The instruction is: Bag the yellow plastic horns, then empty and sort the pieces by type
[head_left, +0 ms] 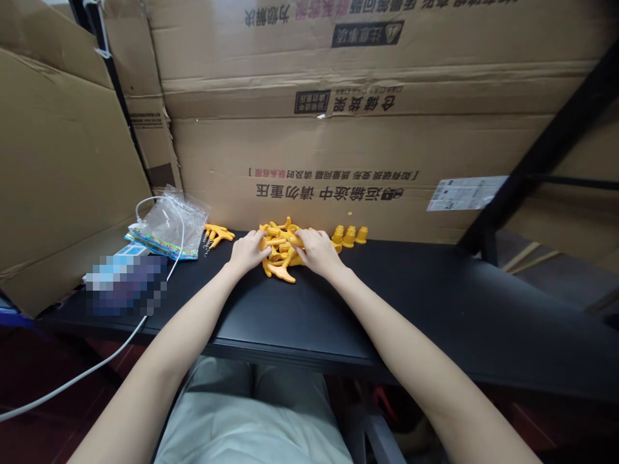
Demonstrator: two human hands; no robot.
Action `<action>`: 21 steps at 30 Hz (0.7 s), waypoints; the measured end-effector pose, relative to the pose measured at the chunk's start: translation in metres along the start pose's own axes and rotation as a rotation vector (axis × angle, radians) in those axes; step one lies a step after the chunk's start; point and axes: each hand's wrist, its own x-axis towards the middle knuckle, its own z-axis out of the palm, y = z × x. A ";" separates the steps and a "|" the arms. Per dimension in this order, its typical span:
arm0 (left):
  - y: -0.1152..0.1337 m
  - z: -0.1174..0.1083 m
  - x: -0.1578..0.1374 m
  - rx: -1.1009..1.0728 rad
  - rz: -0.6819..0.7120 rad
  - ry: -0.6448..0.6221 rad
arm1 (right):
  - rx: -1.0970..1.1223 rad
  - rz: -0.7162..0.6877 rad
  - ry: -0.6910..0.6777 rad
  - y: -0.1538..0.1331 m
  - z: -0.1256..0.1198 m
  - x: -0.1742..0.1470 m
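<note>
My left hand (248,251) is at the left side of a heap of yellow plastic pieces (280,271), its fingers closed on a yellow plastic piece (282,242). From the right, my right hand (320,253) grips the other end of what looks like the same piece, just over the heap. My fingers partly hide its ends. Branch-like yellow pieces (220,234) lie left of my left hand. Beyond my right hand stand several small yellow cup-shaped pieces (349,237) in a row.
A black tabletop (435,303) bears everything, with a cardboard wall (358,142) behind. A clear plastic bag (176,216) lies at left beside a blurred-out item (126,283). A white cable (104,364) runs over the table's front edge. A black metal post (536,161) slants at right.
</note>
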 end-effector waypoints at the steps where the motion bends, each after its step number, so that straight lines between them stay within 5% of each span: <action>1: -0.001 0.000 0.000 -0.001 -0.010 -0.002 | -0.001 0.001 0.020 0.001 -0.001 0.000; 6: -0.007 0.000 0.003 -0.004 -0.078 -0.036 | -0.009 0.139 0.173 0.018 -0.005 -0.001; 11: -0.021 0.007 0.010 -0.037 -0.173 -0.020 | -0.035 0.503 0.258 0.064 -0.005 -0.013; 16: -0.035 0.016 0.014 -0.164 -0.233 0.045 | 0.007 0.981 0.116 0.113 0.002 -0.045; 21: -0.049 0.025 0.018 -0.324 -0.322 0.133 | 0.071 1.251 -0.138 0.132 0.018 -0.068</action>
